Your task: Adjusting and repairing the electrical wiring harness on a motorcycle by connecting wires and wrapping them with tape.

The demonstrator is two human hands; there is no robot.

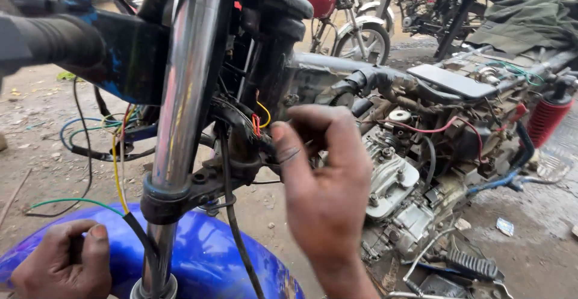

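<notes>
The right hand [328, 184] pinches the red and yellow wires [259, 120] just ahead of its fingertips, beside the chrome fork tube [183, 88]. The left hand [63, 263] closes on the blue mudguard [205, 257]. A hard tug could likely snap these 2 thin leads.

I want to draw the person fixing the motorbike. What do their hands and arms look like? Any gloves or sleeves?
No gloves and no sleeves in view. The left hand and right hand are bare, with dark grease smudges on the fingers and short nails. No rings, watch or bands show.
</notes>
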